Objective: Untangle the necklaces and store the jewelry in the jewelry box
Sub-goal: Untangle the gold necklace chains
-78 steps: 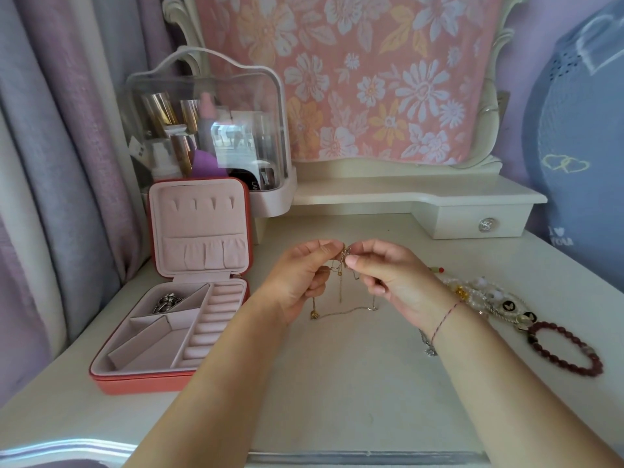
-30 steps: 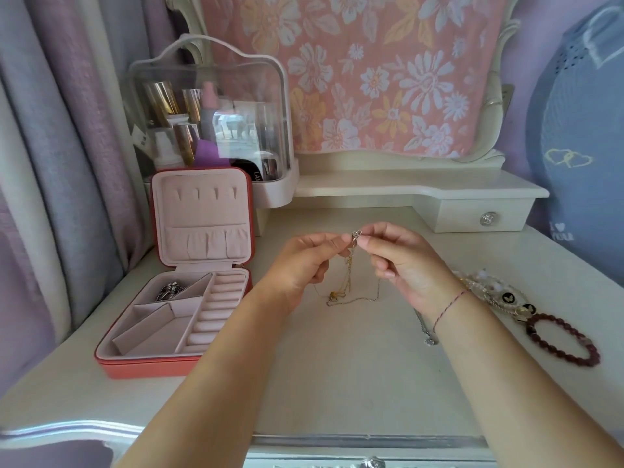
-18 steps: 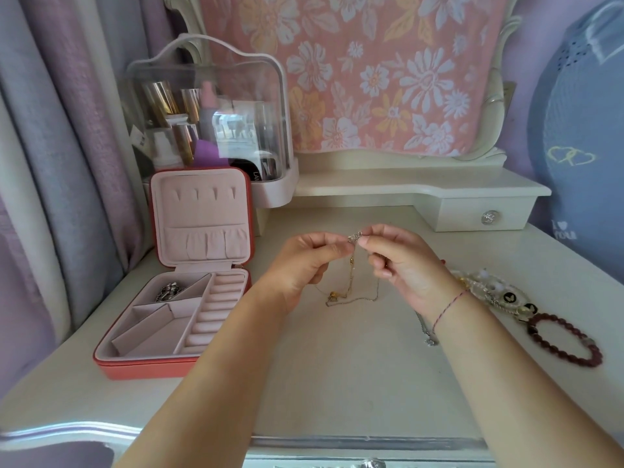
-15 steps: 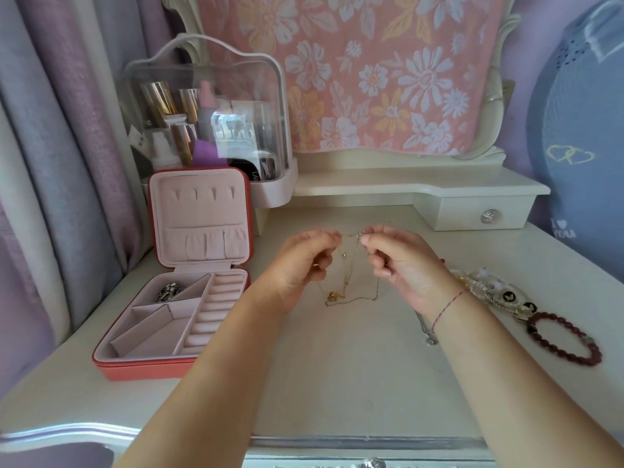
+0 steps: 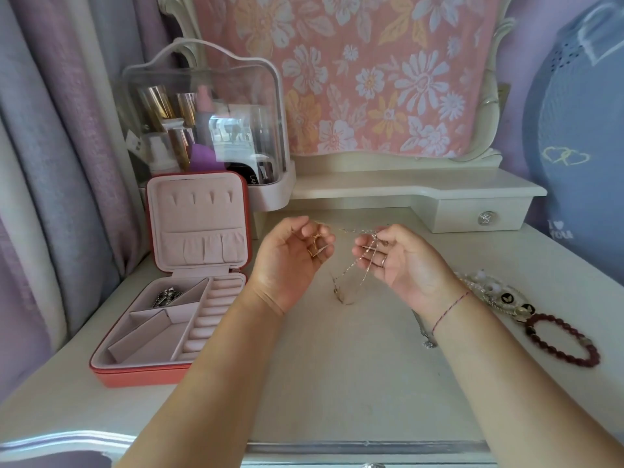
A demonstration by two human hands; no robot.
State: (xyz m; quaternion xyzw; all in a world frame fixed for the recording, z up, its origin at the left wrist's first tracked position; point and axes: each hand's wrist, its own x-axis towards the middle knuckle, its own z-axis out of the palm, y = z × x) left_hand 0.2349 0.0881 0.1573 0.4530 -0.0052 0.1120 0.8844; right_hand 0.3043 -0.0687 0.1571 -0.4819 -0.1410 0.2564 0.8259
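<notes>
My left hand (image 5: 290,261) and my right hand (image 5: 401,261) are held palm-up above the dresser top, a short way apart. Each pinches part of thin tangled necklaces (image 5: 354,268); a chain stretches between the fingertips and loops hang down to the tabletop, ending in a small gold pendant. The red jewelry box (image 5: 141,369) lies open at the left, pink inside, with a silver piece (image 5: 165,297) in its back-left compartment. A silver chain (image 5: 427,336) lies partly hidden under my right wrist.
A pearl-and-charm strand (image 5: 496,297) and a dark red bead bracelet (image 5: 562,339) lie at the right. A clear cosmetics case (image 5: 206,130) stands behind the box. A small drawer (image 5: 483,217) sits at the back right. Curtains hang at the left.
My hands have drawn apart and turned palm-up, pulling the chain taut between them. Before, the fingertips met at one point with the necklaces hanging below.
</notes>
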